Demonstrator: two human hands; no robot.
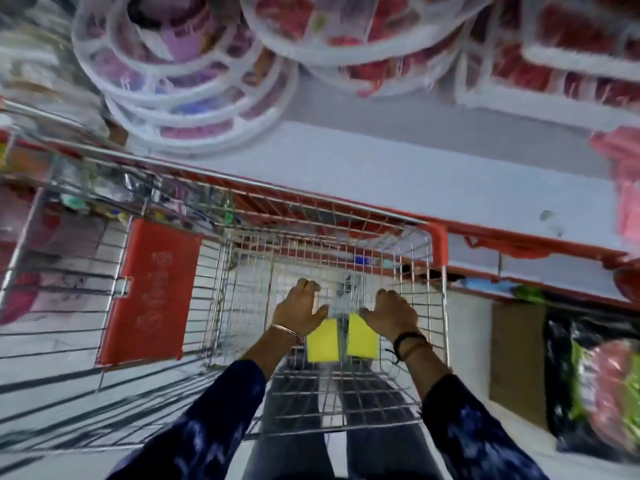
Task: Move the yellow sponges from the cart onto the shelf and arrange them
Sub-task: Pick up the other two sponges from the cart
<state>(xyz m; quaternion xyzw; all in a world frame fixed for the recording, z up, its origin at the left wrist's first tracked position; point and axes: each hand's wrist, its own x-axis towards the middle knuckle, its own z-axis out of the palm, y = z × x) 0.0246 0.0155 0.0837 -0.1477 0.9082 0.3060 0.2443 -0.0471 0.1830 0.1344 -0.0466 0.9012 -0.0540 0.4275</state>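
Both my hands reach down into a wire shopping cart (438, 306) with red trim. My left hand (300, 308) grips the top of one yellow sponge (323, 342). My right hand (389, 313) grips the top of a second yellow sponge (362, 337) right beside it. The two sponges hang side by side inside the cart's basket, their upper parts hidden under my fingers. A white shelf board (398, 168) with a red front edge runs just beyond the cart.
Round clear plastic trays (183, 81) and red-filled packages (571, 46) stand at the back of the shelf. A red flap (152, 292) lies in the cart on the left. A cardboard box (516, 362) and bagged goods (602, 393) sit on the floor at right.
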